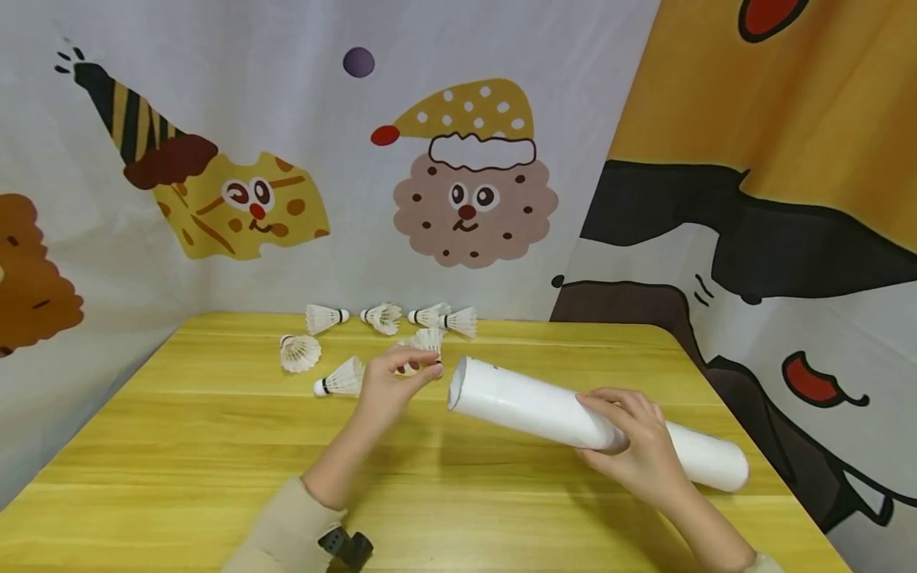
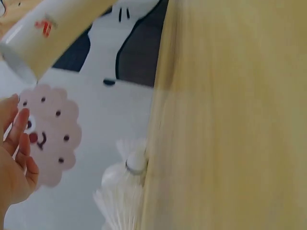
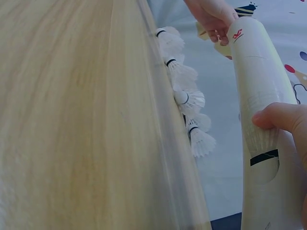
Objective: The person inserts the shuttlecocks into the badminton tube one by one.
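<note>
My right hand (image 1: 634, 446) grips a white shuttlecock tube (image 1: 530, 402) round its middle, thumb on one side. The tube is tilted, its uncovered mouth raised toward the left. In the right wrist view, a shuttlecock (image 3: 264, 139) with a black band shows through the wall of the tube, under the thumb. Just left of the tube's mouth is my left hand (image 1: 387, 386), its fingers loosely bent. In the left wrist view nothing shows between those fingers (image 2: 21, 124). Behind the left hand in the head view, a shuttlecock (image 1: 428, 341) is partly covered by the fingers.
Several more shuttlecocks lie on the wooden table (image 1: 215, 446) toward its back edge, among them one on its side (image 1: 325, 318) and one with its skirt facing forward (image 1: 299, 353). Another (image 1: 342, 378) lies left of the left hand. A printed cloth (image 1: 286, 79) hangs behind the table.
</note>
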`<state>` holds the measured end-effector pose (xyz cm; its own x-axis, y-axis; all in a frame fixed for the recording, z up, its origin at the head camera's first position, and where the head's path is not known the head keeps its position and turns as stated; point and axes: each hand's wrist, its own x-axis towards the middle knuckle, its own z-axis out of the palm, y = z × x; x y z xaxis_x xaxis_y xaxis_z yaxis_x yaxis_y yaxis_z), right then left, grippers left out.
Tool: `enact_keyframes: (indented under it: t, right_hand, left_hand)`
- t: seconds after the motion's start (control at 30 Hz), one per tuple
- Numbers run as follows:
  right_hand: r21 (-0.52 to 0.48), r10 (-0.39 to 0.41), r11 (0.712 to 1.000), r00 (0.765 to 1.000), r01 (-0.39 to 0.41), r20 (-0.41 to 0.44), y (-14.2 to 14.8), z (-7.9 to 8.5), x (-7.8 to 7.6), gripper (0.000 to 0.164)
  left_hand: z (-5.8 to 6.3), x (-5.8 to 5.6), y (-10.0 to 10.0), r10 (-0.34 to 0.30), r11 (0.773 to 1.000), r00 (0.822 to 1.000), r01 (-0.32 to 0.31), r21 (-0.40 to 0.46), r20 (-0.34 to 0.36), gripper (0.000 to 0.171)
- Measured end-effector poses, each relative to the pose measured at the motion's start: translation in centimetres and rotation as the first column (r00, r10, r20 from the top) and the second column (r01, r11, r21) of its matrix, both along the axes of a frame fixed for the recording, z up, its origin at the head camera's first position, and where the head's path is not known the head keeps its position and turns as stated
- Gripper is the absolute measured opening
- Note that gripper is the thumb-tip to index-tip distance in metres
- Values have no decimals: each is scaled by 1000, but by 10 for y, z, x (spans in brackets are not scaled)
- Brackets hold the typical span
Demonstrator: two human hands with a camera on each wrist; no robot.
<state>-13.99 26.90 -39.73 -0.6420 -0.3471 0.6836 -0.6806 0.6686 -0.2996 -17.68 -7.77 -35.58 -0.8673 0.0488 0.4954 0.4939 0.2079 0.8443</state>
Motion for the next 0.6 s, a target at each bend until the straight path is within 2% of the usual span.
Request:
enact_keyframes:
  t: [0.1, 0.23, 0.33, 0.47, 0.6]
  right_hand:
    - [-2, 2, 1000, 1000, -2, -2, 2, 1, 0, 61]
    - [-6, 2, 1000, 1000, -2, 12, 2, 2, 1, 61]
    - [-9, 6, 1000, 1000, -6, 5, 2, 2, 0, 60]
    - [-11, 19, 1000, 1000, -20, -23, 2, 1, -1, 57]
    - [-12, 24, 1000, 999, -25, -32, 2, 2, 0, 56]
  left_hand:
    - [0, -5, -12, 21, 1000, 1000, -21, -13, 15, 16]
    - [-16, -24, -34, 42, 999, 998, -40, -32, 42, 19]
    - [-28, -39, -52, 78, 996, 997, -77, -54, 25, 21]
    - [-31, -46, -69, 135, 988, 991, -134, -76, 10, 22]
    - [-35, -50, -82, 174, 982, 984, -170, -86, 47, 25]
